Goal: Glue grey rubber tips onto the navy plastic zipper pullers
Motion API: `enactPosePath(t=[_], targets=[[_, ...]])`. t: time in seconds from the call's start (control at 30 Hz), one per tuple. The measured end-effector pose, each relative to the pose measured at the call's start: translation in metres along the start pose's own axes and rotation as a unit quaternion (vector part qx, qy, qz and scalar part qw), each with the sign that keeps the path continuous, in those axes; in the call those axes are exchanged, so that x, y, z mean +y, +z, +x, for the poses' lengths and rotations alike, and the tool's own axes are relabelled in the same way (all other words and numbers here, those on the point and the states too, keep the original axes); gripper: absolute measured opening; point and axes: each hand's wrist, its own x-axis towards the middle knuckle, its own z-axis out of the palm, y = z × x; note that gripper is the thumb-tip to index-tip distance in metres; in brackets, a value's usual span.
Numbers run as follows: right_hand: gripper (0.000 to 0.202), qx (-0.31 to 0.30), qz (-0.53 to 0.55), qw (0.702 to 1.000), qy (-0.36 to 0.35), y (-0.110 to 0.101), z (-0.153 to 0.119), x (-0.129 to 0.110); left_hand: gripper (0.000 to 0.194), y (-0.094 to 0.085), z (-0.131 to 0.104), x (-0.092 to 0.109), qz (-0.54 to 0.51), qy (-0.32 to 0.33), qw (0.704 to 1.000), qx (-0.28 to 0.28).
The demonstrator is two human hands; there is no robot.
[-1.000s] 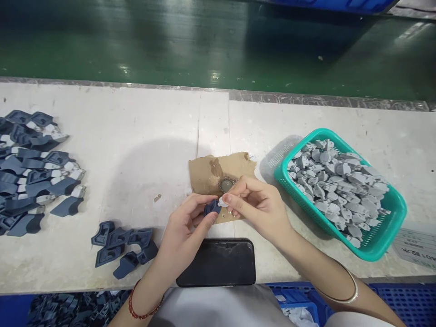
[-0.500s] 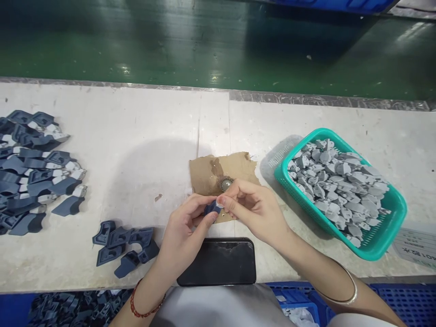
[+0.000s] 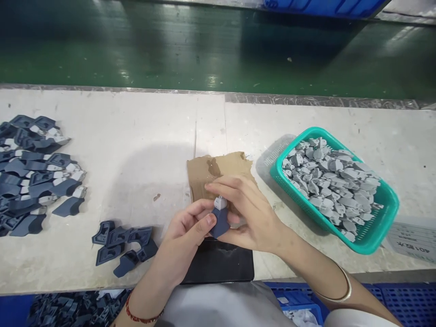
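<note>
A dark blue plastic part (image 3: 220, 221) with a small light grey piece (image 3: 220, 202) fitted at its upper end is held up over the front of a torn cardboard piece (image 3: 200, 172). My left hand (image 3: 185, 236) pinches its left side, thumb on the face. On the other side, my right hand (image 3: 255, 218) has its lower fingers and thumb around the part's right edge, while the upper fingers reach out above the grey piece. Brown wet stains mark the cardboard, partly covered by my right hand. Below the hands lies a black phone (image 3: 221, 263).
A green basket (image 3: 366, 245) of grey pieces stands right, beside a printed label (image 3: 412, 240). Loose blue parts (image 3: 126, 245) lie front left; joined blue-and-grey parts (image 3: 37, 177) cover the far left. A bin of dark parts (image 3: 78, 309) sits below the table edge. Beyond runs a green belt (image 3: 153, 54).
The blue part has turned upright and come nearer, its grey piece now showing on top. My right hand has shifted from a fingertip pinch to around the part's right side, covering the round metallic thing.
</note>
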Motion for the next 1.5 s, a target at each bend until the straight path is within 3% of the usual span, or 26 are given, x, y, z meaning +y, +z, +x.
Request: enactPosePath(t=[0.37, 0.5, 0.63, 0.73, 0.83, 1.0, 1.17, 1.27, 1.37, 1.43, 1.5], targets=[[0.034, 0.038, -0.025, 0.998, -0.032, 0.002, -0.002, 0.001, 0.028, 0.002, -0.002, -0.004, 0.002, -0.008, 1.0, -0.007], [0.032, 0.036, -0.051, 0.997, -0.038, 0.005, -0.005, 0.003, 0.024, 0.006, -0.002, -0.003, 0.079, 0.043, 0.996, -0.03], [0.038, 0.034, -0.053, 0.997, -0.038, 0.005, -0.005, 0.002, 0.024, 0.006, -0.004, -0.002, 0.136, 0.046, 0.988, -0.051], [0.052, 0.028, -0.023, 0.999, -0.035, 0.003, -0.003, -0.001, 0.032, 0.003, -0.005, -0.003, 0.105, 0.032, 0.991, -0.079], [0.064, 0.022, 0.007, 0.999, -0.045, 0.003, -0.001, -0.003, 0.038, -0.001, -0.006, -0.006, 0.045, -0.034, 0.994, -0.094], [0.048, 0.058, 0.017, 0.996, -0.062, 0.007, -0.002, -0.002, 0.033, -0.004, -0.002, -0.018, -0.079, -0.067, 0.988, -0.114], [0.04, 0.066, -0.002, 0.995, -0.072, 0.005, -0.003, -0.001, 0.035, -0.005, 0.001, -0.021, -0.089, -0.075, 0.986, -0.119], [0.035, 0.054, -0.028, 0.995, -0.077, 0.005, -0.005, -0.001, 0.034, -0.002, -0.004, -0.017, -0.033, -0.054, 0.994, -0.084], [0.033, 0.023, -0.044, 0.996, -0.073, 0.007, -0.005, -0.001, 0.035, 0.003, -0.011, -0.011, 0.115, 0.019, 0.993, -0.011], [0.039, -0.007, -0.047, 0.997, -0.068, 0.006, -0.003, -0.001, 0.032, 0.004, -0.015, -0.007, 0.191, 0.043, 0.98, 0.018], [0.053, -0.031, -0.043, 0.996, -0.066, 0.001, 0.0, -0.002, 0.028, 0.004, -0.017, -0.004, 0.191, 0.05, 0.98, 0.034]])
